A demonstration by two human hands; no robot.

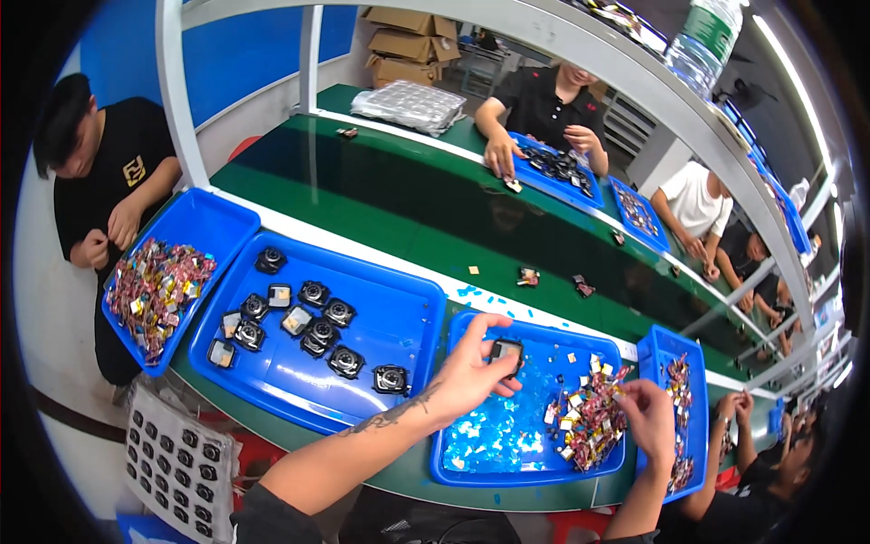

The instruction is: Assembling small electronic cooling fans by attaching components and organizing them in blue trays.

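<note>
My left hand (478, 367) is closed around a small black housing (507, 355) with a grey-beige square face, above the middle blue tray (450, 458). In that tray, shiny blue film pieces (494, 435) lie on the left. A heap of small wired parts (587, 422), pink, yellow and white, covers the right side. My right hand (651, 417) is at the heap's right edge, thumb and fingertips pinched together. Whatever is between those fingertips is too small to make out. Left of my forearm, several black housings (319, 335) lie spread in a larger blue tray (245, 399).
A blue bin of wired parts (163, 290) stands far left beside a person; a narrow blue tray (693, 426) is on the right. Beyond runs a green conveyor belt (399, 213) carrying loose parts. A metal frame (308, 59) rises over the bench. Co-workers sit opposite and right.
</note>
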